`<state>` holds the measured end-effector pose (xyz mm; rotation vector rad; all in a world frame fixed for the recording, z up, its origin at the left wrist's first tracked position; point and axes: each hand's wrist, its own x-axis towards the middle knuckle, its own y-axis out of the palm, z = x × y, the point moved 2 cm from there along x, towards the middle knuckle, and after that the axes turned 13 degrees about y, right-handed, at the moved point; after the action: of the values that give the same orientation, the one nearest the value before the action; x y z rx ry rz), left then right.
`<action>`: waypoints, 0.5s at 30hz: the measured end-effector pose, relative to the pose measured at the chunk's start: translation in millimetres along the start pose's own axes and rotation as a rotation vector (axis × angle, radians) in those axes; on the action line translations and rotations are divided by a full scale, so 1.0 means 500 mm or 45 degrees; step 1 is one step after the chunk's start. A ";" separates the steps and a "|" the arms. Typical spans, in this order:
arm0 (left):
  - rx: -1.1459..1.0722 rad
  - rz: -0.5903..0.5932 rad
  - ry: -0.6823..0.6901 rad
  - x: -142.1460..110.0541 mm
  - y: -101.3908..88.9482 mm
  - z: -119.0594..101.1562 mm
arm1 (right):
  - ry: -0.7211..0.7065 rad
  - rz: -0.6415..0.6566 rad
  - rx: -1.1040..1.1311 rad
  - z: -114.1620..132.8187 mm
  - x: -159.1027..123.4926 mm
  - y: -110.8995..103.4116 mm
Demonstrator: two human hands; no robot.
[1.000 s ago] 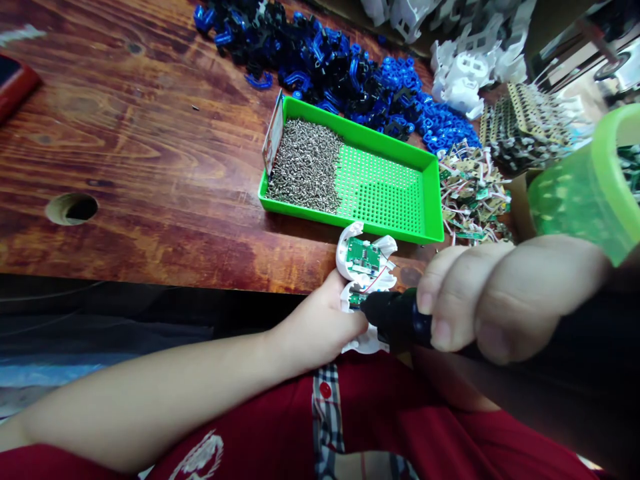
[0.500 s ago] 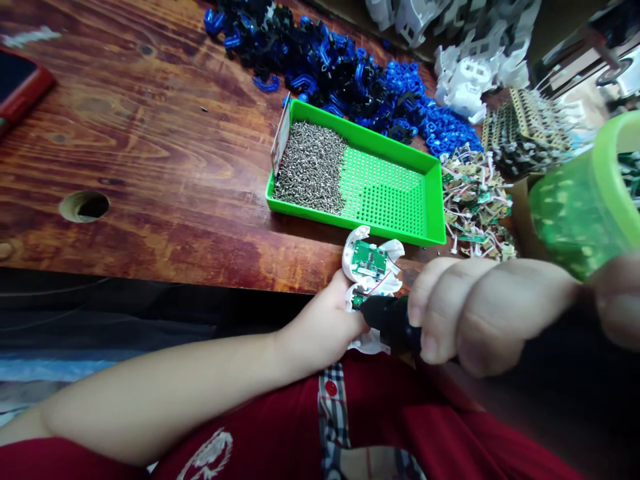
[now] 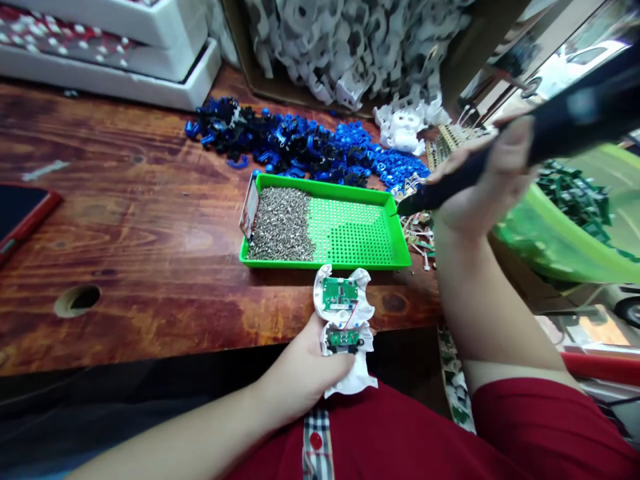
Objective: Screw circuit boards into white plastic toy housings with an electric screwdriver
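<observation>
My left hand [image 3: 313,363] is closed around a white plastic housing [image 3: 357,373] near the table's front edge, thumb across its lower part. Inside the housing sit an upper green circuit board [image 3: 340,293] and a smaller lower one, with a thin red wire between them. My right hand [image 3: 493,177] grips a black power screwdriver [image 3: 465,175], raised at the right. Its tip is at the right end of a green perforated tray [image 3: 325,265]; whether it touches I cannot tell. Small metal screws [image 3: 283,223] fill the tray's left half.
Behind the tray lie blue and black plastic parts [image 3: 295,143]. A cardboard box of white shells [image 3: 345,47] stands at the back, white foam trays [image 3: 195,83] at back left. A green tub [image 3: 550,233] is at right, a red-edged phone [image 3: 30,223] at left, near a table hole [image 3: 77,301].
My right hand has lifted the screwdriver off the housing and moved it up beside the tray. The lower circuit board is now uncovered. The view has tilted up, showing more of the back.
</observation>
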<state>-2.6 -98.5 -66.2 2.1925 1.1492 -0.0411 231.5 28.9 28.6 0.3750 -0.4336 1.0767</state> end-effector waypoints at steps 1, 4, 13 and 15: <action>0.008 0.004 0.010 0.001 -0.002 0.003 | -0.108 -0.165 0.066 -0.021 0.018 0.012; 0.023 0.004 0.013 0.004 -0.006 0.011 | -0.135 -0.208 0.086 -0.078 0.056 0.045; 0.045 0.006 -0.030 0.003 -0.010 0.014 | -0.140 -0.073 0.014 -0.107 0.059 0.056; 0.046 0.011 -0.032 0.004 -0.010 0.013 | -0.120 -0.088 -0.015 -0.111 0.056 0.057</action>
<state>-3.5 -98.6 -74.5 2.2219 1.1331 -0.0863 226.1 89.8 -2.1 0.4284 -0.5074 0.9919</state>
